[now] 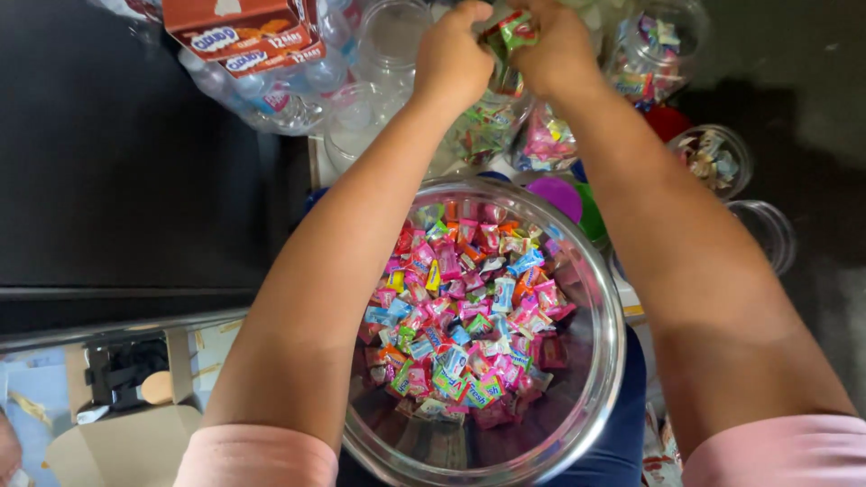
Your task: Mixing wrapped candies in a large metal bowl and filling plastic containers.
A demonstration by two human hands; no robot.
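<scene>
Both hands meet at twelve o'clock, at the top edge of the view. The left hand (451,59) and the right hand (559,50) are curled toward each other, and their fingers close on a small bunch of wrapped candies (507,36) in red and green that sits right between the two hands, touching both. The fingertips themselves are mostly turned away, so how tightly they pinch cannot be told.

Directly under the hands stands a clear plastic jar (492,126) partly filled with candies, and just beside it at three o'clock another jar with pink candies (546,140).

At six o'clock from the hands, between the forearms, a large steel bowl (600,361) holds a heap of mixed wrapped candies (469,316) in pink, blue, green and yellow.

An orange carton (244,32) lies at ten o'clock on a bag of clear empty jars (280,99). More filled jars (713,158) stand at three o'clock.
</scene>
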